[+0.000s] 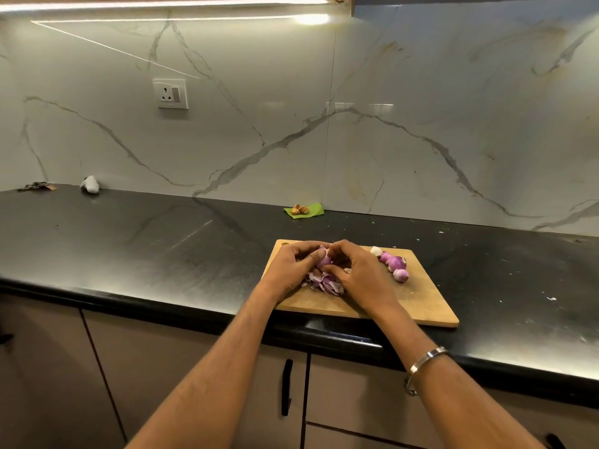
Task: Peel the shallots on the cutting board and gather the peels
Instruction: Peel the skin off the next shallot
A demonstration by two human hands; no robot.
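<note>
A shallot [324,260] held between both hands above a wooden cutting board [418,303].

The shallot is gripped by the curled fingers of the left hand [296,265], while the curled fingers of the right hand [358,273] are closed over its other side; exactly what the right fingertips pinch cannot be told. A heap of purple peels [324,283] is seen on the board directly beneath the hands. Three peeled shallots [395,264] are grouped near the board's far right part, with a pale piece [376,251] just beside them. The board is set on a black countertop [162,241]. A metal bangle [424,361] is worn on the right wrist. A green leaf [308,210] bearing small brown items is placed at the marble backsplash [421,92].
</note>
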